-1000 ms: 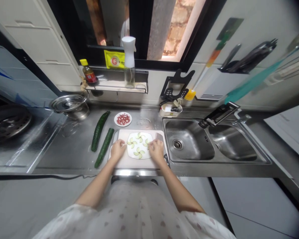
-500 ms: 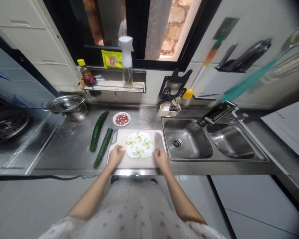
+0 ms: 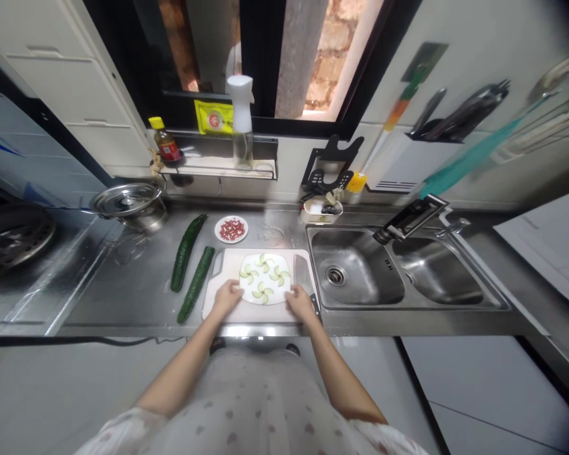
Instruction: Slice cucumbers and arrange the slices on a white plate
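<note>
A white square plate (image 3: 282,295) with pale green slices (image 3: 264,292) set out in several pinwheel shapes rests on a white cutting board (image 3: 227,265). My left hand (image 3: 227,298) grips the plate's left edge between thumb and fingers. At the opposite edge my right hand (image 3: 301,303) pinches the rim the same way. A kitchen knife (image 3: 303,268) lies on the board's right side, its dark handle beside my right wrist. Left of the board are two cucumbers, a longer one (image 3: 188,253) and a straighter one (image 3: 196,284).
Behind the board sits a small plate of red bits (image 3: 232,229). A double sink (image 3: 360,265) with a black faucet (image 3: 410,218) borders the board on the right. A lidded steel pot (image 3: 135,205) stands back left, and a wall shelf (image 3: 218,167) holds bottles.
Both hands have moved inward to the plate's sides and taken hold of its edges. The knife handle by my right hand has come into view.
</note>
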Demonstrator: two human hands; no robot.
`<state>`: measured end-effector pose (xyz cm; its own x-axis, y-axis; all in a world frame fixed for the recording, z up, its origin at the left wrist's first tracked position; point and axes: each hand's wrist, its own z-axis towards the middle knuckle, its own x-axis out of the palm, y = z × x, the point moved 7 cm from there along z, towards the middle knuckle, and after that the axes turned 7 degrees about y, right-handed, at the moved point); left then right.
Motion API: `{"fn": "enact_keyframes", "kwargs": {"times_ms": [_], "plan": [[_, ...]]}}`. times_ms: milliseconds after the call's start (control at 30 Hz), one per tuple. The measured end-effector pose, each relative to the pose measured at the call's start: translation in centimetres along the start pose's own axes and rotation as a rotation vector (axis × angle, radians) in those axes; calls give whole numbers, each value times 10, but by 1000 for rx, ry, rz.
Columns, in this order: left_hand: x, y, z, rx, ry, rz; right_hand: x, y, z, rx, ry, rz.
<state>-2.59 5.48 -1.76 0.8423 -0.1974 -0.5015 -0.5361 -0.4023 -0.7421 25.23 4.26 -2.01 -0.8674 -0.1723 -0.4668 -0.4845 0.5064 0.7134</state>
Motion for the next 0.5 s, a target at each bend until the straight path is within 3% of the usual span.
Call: {"fn": "enact_keyframes", "kwargs": {"times_ms": [233,500], "plan": [[12,6,9,-24,52,-79,11,-8,14,31,18,116],[9,0,6,-20,39,-115,10,-9,17,19,-1,167]]}}
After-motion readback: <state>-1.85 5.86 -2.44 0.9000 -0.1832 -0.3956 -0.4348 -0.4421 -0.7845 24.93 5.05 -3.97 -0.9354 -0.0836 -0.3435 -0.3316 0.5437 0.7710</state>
